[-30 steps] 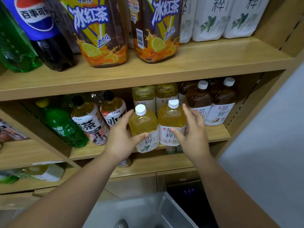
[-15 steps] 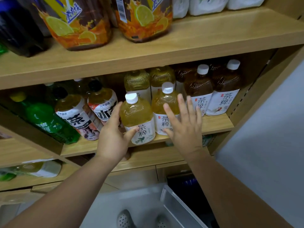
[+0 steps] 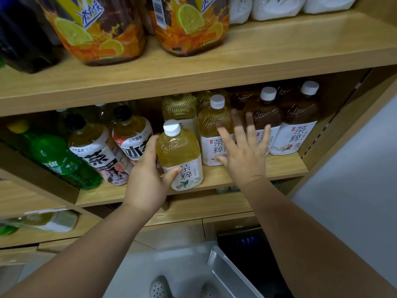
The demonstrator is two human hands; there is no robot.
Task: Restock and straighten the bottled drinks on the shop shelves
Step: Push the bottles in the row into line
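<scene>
Middle shelf (image 3: 279,168), stock listed left to right.
- Green soda bottle (image 3: 64,162): tilted, at 9 o'clock of the view.
- Black-capped tea bottle (image 3: 96,151): tilted, at 3 o'clock of the soda.
- Left hand (image 3: 148,181): fingers round the side and thumb across the label of the front pale tea bottle (image 3: 180,155), which stands upright at the shelf's front edge.
- Rear pale tea bottle (image 3: 214,134): at 1 o'clock of it.
- Right hand (image 3: 242,155): fingers straight, spread, holding nothing; blurred, so contact cannot be told.
- Dark tea bottles (image 3: 298,125): at its 1 o'clock.

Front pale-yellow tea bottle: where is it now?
The tea bottle sits mid head view, at the middle shelf's front edge, gripped by the left hand, another pale-yellow bottle just right of it.
</scene>
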